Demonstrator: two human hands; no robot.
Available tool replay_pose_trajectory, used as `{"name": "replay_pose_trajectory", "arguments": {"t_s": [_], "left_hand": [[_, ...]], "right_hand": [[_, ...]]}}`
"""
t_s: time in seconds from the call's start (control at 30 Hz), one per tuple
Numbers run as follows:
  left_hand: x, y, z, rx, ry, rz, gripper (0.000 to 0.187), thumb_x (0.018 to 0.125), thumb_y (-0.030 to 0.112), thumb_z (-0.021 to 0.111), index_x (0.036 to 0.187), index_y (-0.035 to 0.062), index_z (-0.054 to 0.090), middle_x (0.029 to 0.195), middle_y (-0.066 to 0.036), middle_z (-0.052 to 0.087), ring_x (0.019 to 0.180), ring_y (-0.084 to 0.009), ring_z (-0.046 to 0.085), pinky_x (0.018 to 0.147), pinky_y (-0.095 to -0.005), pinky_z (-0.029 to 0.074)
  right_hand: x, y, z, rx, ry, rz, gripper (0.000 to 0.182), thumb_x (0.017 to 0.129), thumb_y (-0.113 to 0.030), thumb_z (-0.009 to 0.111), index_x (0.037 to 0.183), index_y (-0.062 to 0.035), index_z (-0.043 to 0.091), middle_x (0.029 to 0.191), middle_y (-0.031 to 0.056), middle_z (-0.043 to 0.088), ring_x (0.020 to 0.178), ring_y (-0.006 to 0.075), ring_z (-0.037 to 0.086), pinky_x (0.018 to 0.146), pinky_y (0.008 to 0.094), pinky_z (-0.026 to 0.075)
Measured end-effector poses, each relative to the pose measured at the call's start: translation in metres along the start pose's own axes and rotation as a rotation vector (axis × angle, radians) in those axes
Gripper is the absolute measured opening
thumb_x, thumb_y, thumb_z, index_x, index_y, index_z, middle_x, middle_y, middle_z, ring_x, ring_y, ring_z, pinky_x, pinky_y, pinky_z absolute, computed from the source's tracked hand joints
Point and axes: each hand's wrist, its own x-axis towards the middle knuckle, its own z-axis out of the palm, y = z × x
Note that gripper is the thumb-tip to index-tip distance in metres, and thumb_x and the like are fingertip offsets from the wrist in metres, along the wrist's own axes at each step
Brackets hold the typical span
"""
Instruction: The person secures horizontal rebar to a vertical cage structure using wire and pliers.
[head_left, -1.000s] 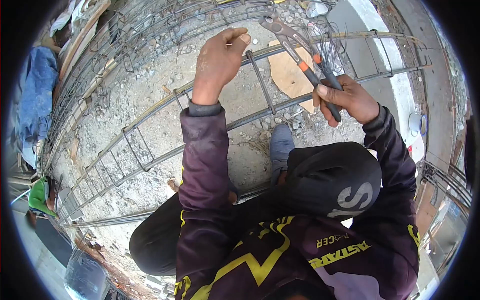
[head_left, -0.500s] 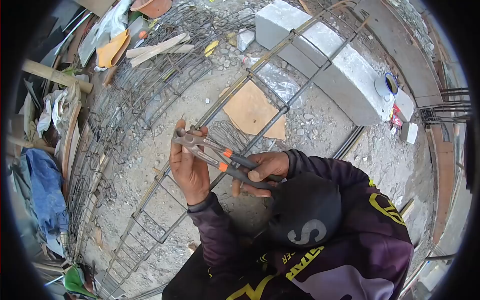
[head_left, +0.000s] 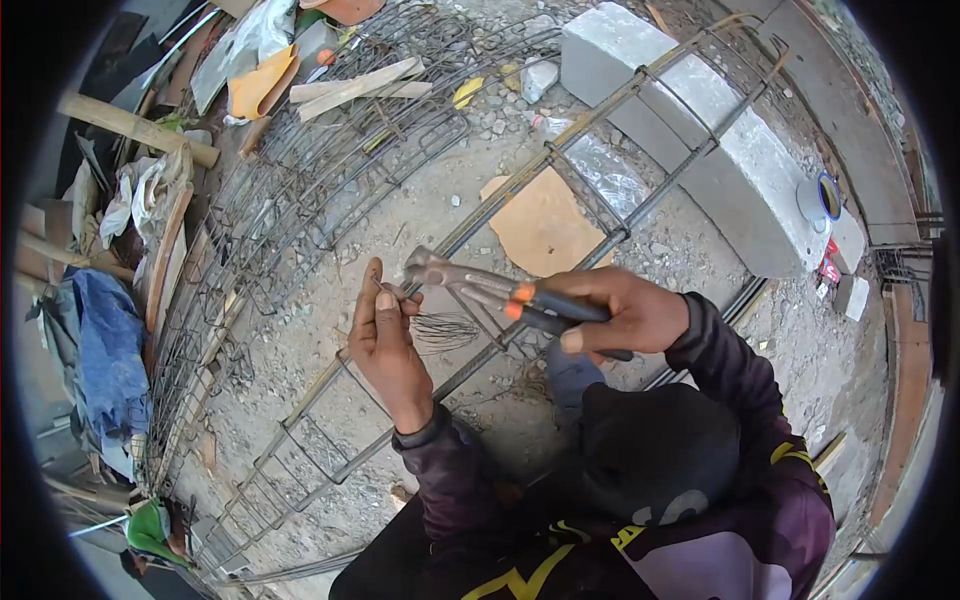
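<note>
My right hand (head_left: 635, 312) is closed round the black handles of a pair of end-cutting pincers (head_left: 478, 283) with orange collars. Their head points left, close to the fingertips of my left hand (head_left: 388, 355). That hand is raised, thumb and fingers pinched together on thin wire; a short end shows at the fingertips. A loose bundle of thin dark wire (head_left: 446, 331) fans out just right of these fingers. Below both hands a long rebar cage (head_left: 480, 358) with square stirrups runs diagonally across the ground.
A concrete block (head_left: 690, 150) lies under the cage's far end, with a roll of tape (head_left: 820, 197) on it. Flat brown cardboard (head_left: 545, 225) rests beneath the bars. More rebar cages (head_left: 290, 190) are piled at left, beside a blue cloth (head_left: 105, 350). Another person (head_left: 150, 530) is at lower left.
My right hand has drawn the pincers rightward, away from my left hand, and their handles are closer together. My left hand and the wire bundle have shifted lower.
</note>
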Motion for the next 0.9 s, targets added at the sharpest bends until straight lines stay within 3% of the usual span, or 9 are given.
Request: {"name": "replay_pose_trajectory", "arguments": {"t_s": [0.1,0.13,0.17,0.2,0.47,0.57,0.6,0.77,0.9], "left_hand": [[-0.006,-0.002,0.0,-0.052,-0.018,0.036,0.049,0.1,0.009,0.054,0.145,-0.0044,0.041,0.097,-0.004,0.061,0.078,-0.0083,0.054,0.079,-0.028,0.053],[-0.007,-0.002,0.0,-0.042,-0.029,0.031,0.05,0.1,0.009,0.055,0.146,-0.0032,0.04,0.098,-0.005,0.062,0.078,-0.008,0.054,0.078,-0.0274,0.052],[-0.007,-0.002,0.0,-0.036,-0.046,0.024,0.052,0.1,0.01,0.056,0.147,-0.0019,0.039,0.099,-0.005,0.063,0.077,-0.0077,0.054,0.077,-0.0268,0.052],[-0.007,-0.001,-0.001,-0.023,-0.06,0.014,0.052,0.1,0.01,0.056,0.148,-0.0009,0.038,0.1,-0.005,0.063,0.077,-0.0073,0.054,0.075,-0.0262,0.052],[-0.013,-0.001,0.004,-0.082,-0.086,-0.013,0.051,0.101,0.012,0.054,0.148,0.0011,0.039,0.093,-0.005,0.065,0.065,-0.0062,0.054,0.059,-0.0235,0.049],[-0.017,-0.002,0.011,-0.066,-0.143,-0.037,0.055,0.101,0.015,0.054,0.151,0.0016,0.034,0.08,0.0,0.057,0.064,-0.0058,0.052,0.057,-0.023,0.045],[-0.02,-0.001,0.016,-0.082,-0.193,-0.026,0.057,0.101,0.015,0.054,0.152,0.0018,0.032,0.079,0.0,0.057,0.064,-0.0059,0.051,0.057,-0.0225,0.044],[-0.035,0.012,0.027,-0.111,-0.366,-0.062,0.064,0.101,0.015,0.055,0.155,0.0036,0.022,0.081,-0.003,0.06,0.07,-0.0059,0.052,0.061,-0.0224,0.043],[-0.047,0.02,0.031,-0.095,-0.44,-0.224,0.048,0.1,0.014,0.058,0.142,-0.0003,0.041,0.08,-0.004,0.061,0.069,-0.0076,0.055,0.063,-0.0236,0.045]], "right_hand": [[-0.012,-0.016,-0.027,-0.72,0.561,-0.206,0.049,0.086,-0.02,0.074,0.131,-0.0062,0.06,0.099,0.0129,0.071,0.08,0.0236,0.069,0.075,0.0331,0.053],[-0.017,-0.023,-0.038,-0.932,0.664,-0.118,0.053,0.086,-0.018,0.074,0.136,-0.0074,0.058,0.105,0.0114,0.069,0.083,0.0152,0.064,0.078,0.0308,0.052],[-0.019,-0.029,-0.045,-1.061,0.788,-0.081,0.053,0.08,-0.022,0.076,0.13,-0.0119,0.063,0.105,0.016,0.07,0.084,0.0313,0.07,0.077,0.037,0.054],[-0.02,-0.02,-0.062,-1.126,0.873,-0.115,0.054,0.079,-0.023,0.076,0.131,-0.0146,0.062,0.1,0.0146,0.069,0.082,0.0317,0.068,0.075,0.0401,0.054],[-0.005,-0.002,-0.079,-1.745,1.11,-0.129,0.051,0.082,-0.027,0.074,0.131,-0.0193,0.062,0.108,0.0131,0.062,0.108,0.0316,0.057,0.092,0.0455,0.044],[0.017,-0.026,-0.008,-1.321,0.834,-0.528,0.041,0.082,-0.022,0.075,0.119,-0.006,0.067,0.109,0.0136,0.062,0.107,0.0334,0.057,0.093,0.0433,0.043],[0.023,-0.023,0.011,-0.988,0.662,-0.52,0.034,0.084,-0.016,0.074,0.115,-0.0029,0.069,0.11,0.0166,0.065,0.104,0.0355,0.061,0.09,0.0408,0.048],[0.062,-0.01,0.043,-0.005,0.3,-0.316,0.017,0.092,-0.011,0.07,0.1,0.0033,0.069,0.081,0.0074,0.067,0.071,0.0114,0.065,0.066,0.0262,0.051],[0.048,-0.006,0.018,-0.195,0.278,-0.377,0.009,0.085,-0.007,0.075,0.088,0.0009,0.071,0.076,0.0077,0.067,0.065,0.0119,0.063,0.058,0.026,0.047]]}}
